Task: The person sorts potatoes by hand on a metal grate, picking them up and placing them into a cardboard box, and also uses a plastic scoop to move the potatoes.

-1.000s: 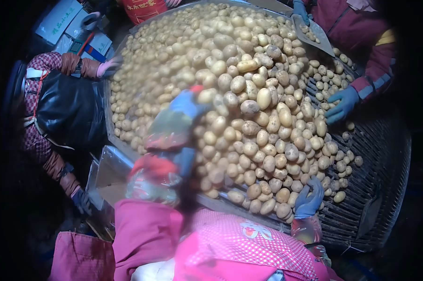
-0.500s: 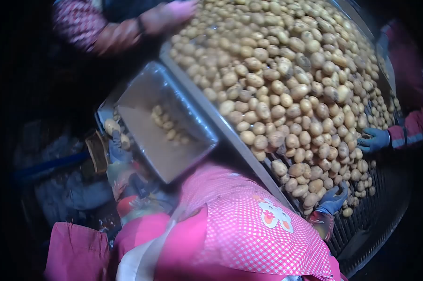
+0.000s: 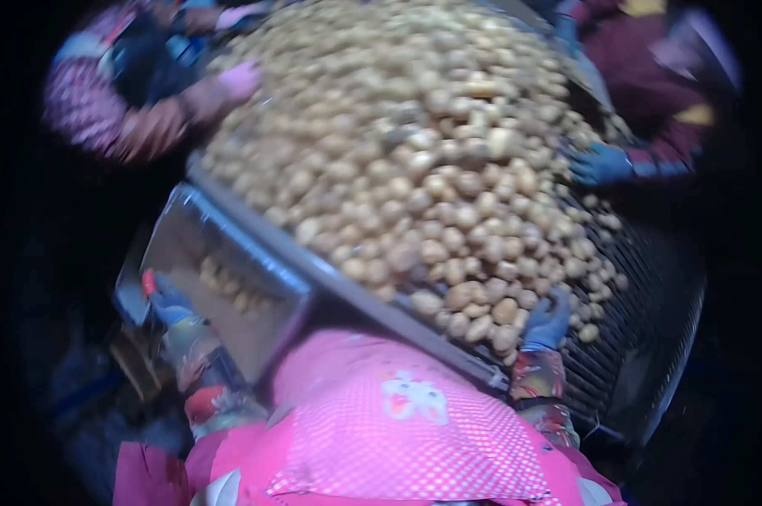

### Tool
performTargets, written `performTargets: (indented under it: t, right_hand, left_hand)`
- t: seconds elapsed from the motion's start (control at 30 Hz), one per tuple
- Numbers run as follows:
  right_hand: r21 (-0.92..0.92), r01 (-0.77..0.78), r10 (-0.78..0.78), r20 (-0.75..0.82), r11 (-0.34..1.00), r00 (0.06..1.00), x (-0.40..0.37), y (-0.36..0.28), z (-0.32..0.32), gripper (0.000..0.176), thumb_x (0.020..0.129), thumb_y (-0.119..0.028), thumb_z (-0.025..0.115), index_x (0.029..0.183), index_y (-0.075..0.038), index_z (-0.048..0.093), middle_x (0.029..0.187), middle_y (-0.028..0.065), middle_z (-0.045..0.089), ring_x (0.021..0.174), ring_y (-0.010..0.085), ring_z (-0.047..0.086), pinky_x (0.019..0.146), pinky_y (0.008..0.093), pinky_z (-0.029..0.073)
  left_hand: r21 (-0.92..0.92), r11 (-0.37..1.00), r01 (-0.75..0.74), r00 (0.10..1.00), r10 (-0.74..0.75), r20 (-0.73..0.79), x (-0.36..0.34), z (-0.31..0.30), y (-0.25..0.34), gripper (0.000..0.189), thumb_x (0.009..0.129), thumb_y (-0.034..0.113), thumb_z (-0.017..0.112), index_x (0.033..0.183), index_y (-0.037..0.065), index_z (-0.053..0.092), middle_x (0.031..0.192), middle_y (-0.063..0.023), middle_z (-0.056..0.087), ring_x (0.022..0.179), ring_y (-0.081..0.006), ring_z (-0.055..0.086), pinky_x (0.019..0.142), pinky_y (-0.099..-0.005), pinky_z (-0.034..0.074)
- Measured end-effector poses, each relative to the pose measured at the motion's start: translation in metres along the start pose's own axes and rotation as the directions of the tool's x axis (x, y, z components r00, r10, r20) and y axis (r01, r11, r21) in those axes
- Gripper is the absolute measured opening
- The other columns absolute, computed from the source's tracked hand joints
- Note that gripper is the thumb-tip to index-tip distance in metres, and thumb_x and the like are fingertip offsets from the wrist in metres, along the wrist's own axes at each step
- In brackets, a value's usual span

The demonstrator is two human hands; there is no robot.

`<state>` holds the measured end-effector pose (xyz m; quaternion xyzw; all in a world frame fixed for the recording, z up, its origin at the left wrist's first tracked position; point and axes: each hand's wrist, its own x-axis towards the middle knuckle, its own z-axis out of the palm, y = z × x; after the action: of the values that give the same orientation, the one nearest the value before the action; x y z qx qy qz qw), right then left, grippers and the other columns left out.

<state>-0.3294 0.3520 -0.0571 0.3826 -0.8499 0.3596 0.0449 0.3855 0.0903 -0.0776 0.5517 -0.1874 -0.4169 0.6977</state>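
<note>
Touching tan round potatoes (image 3: 473,246), near right: blue-gloved right hand (image 3: 547,322). Blue-gloved left hand (image 3: 171,301) beside open brown box (image 3: 239,331), left. Both grips unclear.

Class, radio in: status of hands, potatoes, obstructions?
Left hand at carton's edge. Right hand at heaped potatoes' near edge. Co-worker's gloved hand beyond; nothing visibly blocking either.

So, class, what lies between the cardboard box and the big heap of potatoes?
In the head view, a long grey rail runs between the cardboard box and the heap of potatoes.
</note>
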Motion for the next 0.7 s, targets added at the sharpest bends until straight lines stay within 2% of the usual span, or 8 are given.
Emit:
performTargets:
  t: [0.07,0.2,0.23,0.27,0.33,0.57,0.67,0.7]
  right_hand:
    - [-0.136,0.145,-0.15,-0.026,0.98,0.988,0.003,-0.024,-0.012,0.011,0.089,-0.007,0.06,0.098,-0.005,0.064,0.101,0.0137,0.068,0.097,0.0307,0.065,0.089,0.0383,0.051]
    - [-0.201,0.178,-0.193,-0.058,0.963,0.98,0.0,-0.044,-0.015,0.015,0.085,-0.006,0.062,0.1,-0.005,0.064,0.109,0.0174,0.069,0.104,0.0375,0.066,0.094,0.0456,0.051]
    - [-0.197,0.172,-0.187,-0.062,0.965,0.98,0.001,-0.044,-0.016,0.014,0.085,-0.009,0.063,0.099,-0.007,0.065,0.109,0.015,0.07,0.104,0.0364,0.066,0.094,0.0465,0.051]
    - [-0.193,0.167,-0.183,-0.065,0.967,0.981,0.002,-0.044,-0.017,0.013,0.085,-0.012,0.063,0.098,-0.009,0.066,0.109,0.0127,0.071,0.104,0.0352,0.066,0.094,0.0473,0.05]
    - [-0.208,0.154,-0.163,-0.029,0.966,0.986,0.004,-0.046,-0.021,0.014,0.085,-0.011,0.064,0.099,-0.009,0.065,0.109,0.0135,0.071,0.103,0.0356,0.066,0.094,0.0468,0.05]
    - [-0.223,0.158,-0.174,-0.055,0.962,0.983,0.007,-0.054,-0.026,0.013,0.086,-0.007,0.066,0.099,-0.008,0.065,0.109,0.0148,0.072,0.103,0.036,0.067,0.094,0.0459,0.052]
    - [-0.182,0.145,-0.158,-0.058,0.973,0.986,0.007,-0.05,-0.023,0.016,0.087,-0.013,0.062,0.102,-0.008,0.068,0.11,0.0141,0.071,0.106,0.0367,0.066,0.096,0.0473,0.05]
    - [-0.166,0.139,-0.149,-0.047,0.976,0.988,0.009,-0.056,-0.027,0.015,0.087,-0.012,0.063,0.101,-0.008,0.068,0.109,0.014,0.071,0.105,0.0368,0.066,0.096,0.0469,0.05]
  left_hand:
    - [0.634,0.615,-0.47,0.874,0.423,0.239,-0.029,0.111,0.004,0.035,0.105,0.023,0.055,0.135,0.007,0.056,0.131,-0.0121,0.062,0.121,-0.0232,0.056,0.106,-0.0362,0.044]
    - [0.267,0.479,-0.836,0.481,0.404,0.778,-0.108,0.264,-0.03,0.029,0.1,0.016,0.062,0.128,0.009,0.062,0.13,-0.011,0.062,0.122,-0.0245,0.056,0.107,-0.039,0.043]
    - [0.387,0.724,-0.571,0.656,0.12,0.745,-0.168,0.299,-0.025,0.031,0.097,0.012,0.067,0.127,0.008,0.063,0.13,-0.0129,0.063,0.124,-0.0264,0.055,0.108,-0.0402,0.042]
    - [0.26,0.538,-0.802,0.387,0.137,0.912,-0.186,0.327,-0.029,0.033,0.096,0.01,0.068,0.129,0.008,0.062,0.132,-0.0147,0.061,0.125,-0.0275,0.055,0.107,-0.0398,0.043]
    - [0.087,0.624,-0.776,0.202,0.115,0.973,-0.231,0.381,-0.041,0.041,0.095,0.017,0.069,0.134,0.007,0.059,0.128,-0.0145,0.061,0.12,-0.0287,0.058,0.101,-0.0382,0.047]
    - [0.205,0.289,-0.935,0.139,-0.233,0.963,-0.275,0.492,-0.082,0.057,0.087,0.039,0.071,0.134,0.009,0.059,0.128,-0.0226,0.059,0.117,-0.0393,0.058,0.102,-0.0465,0.047]
    - [0.247,0.487,-0.837,0.221,-0.112,0.969,-0.257,0.49,-0.099,0.052,0.085,0.035,0.074,0.128,0.009,0.064,0.126,-0.0226,0.059,0.113,-0.0353,0.062,0.096,-0.043,0.051]
    - [0.498,0.739,-0.454,0.354,-0.363,0.862,-0.259,0.489,-0.088,0.048,0.084,0.033,0.077,0.123,0.009,0.067,0.119,-0.0214,0.063,0.106,-0.0322,0.066,0.087,-0.0391,0.056]
